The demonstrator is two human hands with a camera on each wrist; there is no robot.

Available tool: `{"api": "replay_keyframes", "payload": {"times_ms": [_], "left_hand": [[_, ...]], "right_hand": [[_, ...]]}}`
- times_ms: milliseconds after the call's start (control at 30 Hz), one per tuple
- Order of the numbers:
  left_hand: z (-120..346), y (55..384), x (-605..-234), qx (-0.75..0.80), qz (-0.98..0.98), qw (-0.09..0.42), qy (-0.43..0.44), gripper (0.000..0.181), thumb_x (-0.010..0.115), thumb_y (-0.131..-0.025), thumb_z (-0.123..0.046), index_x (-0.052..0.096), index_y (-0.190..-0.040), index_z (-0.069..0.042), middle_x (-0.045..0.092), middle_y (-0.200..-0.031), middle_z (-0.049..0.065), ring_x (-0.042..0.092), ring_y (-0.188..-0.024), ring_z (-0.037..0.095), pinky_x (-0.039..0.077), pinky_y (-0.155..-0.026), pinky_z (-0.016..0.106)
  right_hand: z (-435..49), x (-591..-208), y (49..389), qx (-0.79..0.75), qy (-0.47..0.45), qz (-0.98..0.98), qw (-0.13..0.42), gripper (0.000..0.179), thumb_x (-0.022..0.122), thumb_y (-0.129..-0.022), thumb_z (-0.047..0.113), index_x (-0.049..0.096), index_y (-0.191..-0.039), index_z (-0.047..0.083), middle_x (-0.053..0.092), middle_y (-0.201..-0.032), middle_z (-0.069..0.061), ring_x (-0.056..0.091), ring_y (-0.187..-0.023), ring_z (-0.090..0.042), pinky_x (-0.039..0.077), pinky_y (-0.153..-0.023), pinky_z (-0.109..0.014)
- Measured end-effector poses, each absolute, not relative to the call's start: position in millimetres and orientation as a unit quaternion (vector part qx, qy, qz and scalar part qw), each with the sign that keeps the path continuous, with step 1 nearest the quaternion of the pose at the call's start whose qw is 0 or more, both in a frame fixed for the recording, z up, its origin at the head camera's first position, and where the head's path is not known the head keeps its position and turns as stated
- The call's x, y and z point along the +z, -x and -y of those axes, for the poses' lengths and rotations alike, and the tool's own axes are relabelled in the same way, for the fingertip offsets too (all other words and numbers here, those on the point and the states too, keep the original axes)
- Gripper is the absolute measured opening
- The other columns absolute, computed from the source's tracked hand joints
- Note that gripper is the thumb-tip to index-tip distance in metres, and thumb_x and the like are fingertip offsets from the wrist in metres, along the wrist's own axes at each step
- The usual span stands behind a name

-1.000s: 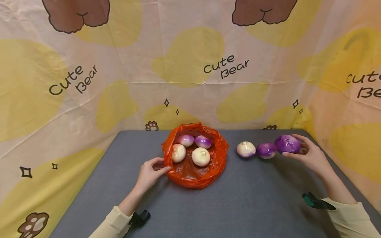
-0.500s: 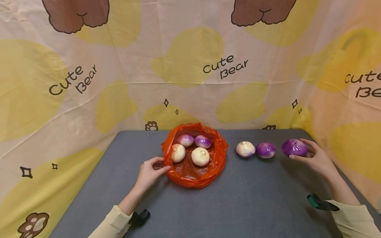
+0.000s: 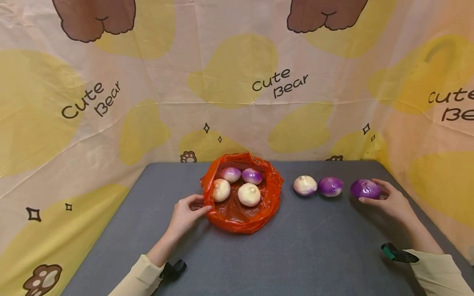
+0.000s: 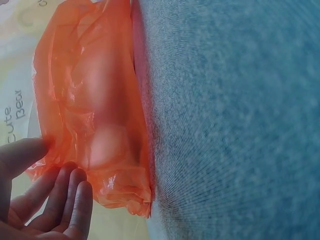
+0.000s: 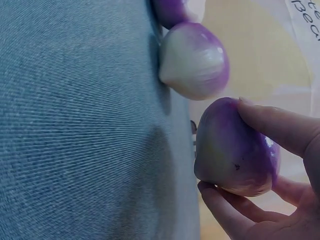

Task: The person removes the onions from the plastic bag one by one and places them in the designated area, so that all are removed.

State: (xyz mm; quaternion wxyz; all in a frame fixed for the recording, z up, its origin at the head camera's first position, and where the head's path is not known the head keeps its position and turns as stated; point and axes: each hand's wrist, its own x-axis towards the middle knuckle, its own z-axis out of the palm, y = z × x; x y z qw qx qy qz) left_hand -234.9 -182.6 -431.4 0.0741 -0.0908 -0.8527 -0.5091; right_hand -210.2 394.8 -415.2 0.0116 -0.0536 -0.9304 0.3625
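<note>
1. Closest: L sleeve (image 3: 135, 277) & R sleeve (image 3: 440, 271), both cream, w/ a black device (image 3: 174, 271) at L cuff; forearms angle inward over the worktop (image 3: 240, 263).
2. L hand (image 3: 187, 213): grip pinches L side of the red bag (image 3: 240, 226), thumb by the rim, fingers along the outer wall.
3. R hand (image 3: 392, 199): comes in from R; grip holds the purple bulb (image 3: 364, 189), thumb on near side, fingers on R/far side. Bulb looks just clear of the worktop in R wrist view.
4. Held bulb, qty 1: glossy, deep purple, dark dimple on top, paler yellowish underside.
5. Red bag, qty 1: thin crinkled plastic, semi-see-thru, mouth spread wide.
6. In bag, qty 4: 2 cream bulbs (image 3: 249, 195) in front, 2 purple-white bulbs (image 3: 252, 176) behind.
7. Loose, qty 2, btwn bag & held bulb: mostly white bulb (image 3: 305, 186), purple-topped bulb (image 3: 331, 187), side by side. Total 7 bulbs.
8. Back: backdrop (image 3: 237, 74), yellow blotches, "Cute Bear" lettering.
</note>
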Motion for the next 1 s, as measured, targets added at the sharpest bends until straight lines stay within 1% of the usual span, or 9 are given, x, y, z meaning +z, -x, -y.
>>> {"api": "replay_keyframes", "payload": {"times_ms": [333, 733, 1000], "left_hand": [[182.7, 235.0, -429.3, -0.510, 0.853, 0.071, 0.084, 0.030, 0.081, -0.076, -0.023, 0.071, -0.100, -0.009, 0.071, -0.094, 0.008, 0.068, -0.080, 0.016, 0.054, -0.071, 0.019], [183.4, 236.1, -430.5, -0.513, 0.852, 0.067, 0.078, 0.030, 0.081, -0.075, -0.025, 0.071, -0.099, -0.010, 0.071, -0.094, 0.008, 0.068, -0.079, 0.016, 0.053, -0.071, 0.019], [184.6, 237.6, -432.3, -0.514, 0.852, 0.066, 0.078, 0.031, 0.081, -0.075, -0.026, 0.071, -0.099, -0.010, 0.071, -0.094, 0.008, 0.068, -0.079, 0.016, 0.053, -0.071, 0.018]], "right_hand": [[-394.3, -421.6, 218.5, 0.347, 0.057, 0.936, -0.001, 0.090, 0.064, -0.086, 0.048, 0.019, -0.147, -0.002, 0.034, -0.135, -0.043, 0.036, -0.121, -0.056, 0.032, -0.089, -0.071], [-393.8, -428.3, 231.4, 0.342, 0.052, 0.938, -0.004, 0.091, 0.066, -0.085, 0.047, 0.020, -0.146, -0.004, 0.035, -0.135, -0.043, 0.036, -0.121, -0.057, 0.030, -0.091, -0.070], [-392.2, -430.0, 235.9, 0.342, 0.059, 0.938, -0.008, 0.093, 0.065, -0.085, 0.048, 0.019, -0.145, -0.005, 0.034, -0.135, -0.043, 0.033, -0.121, -0.058, 0.029, -0.092, -0.071]]}}
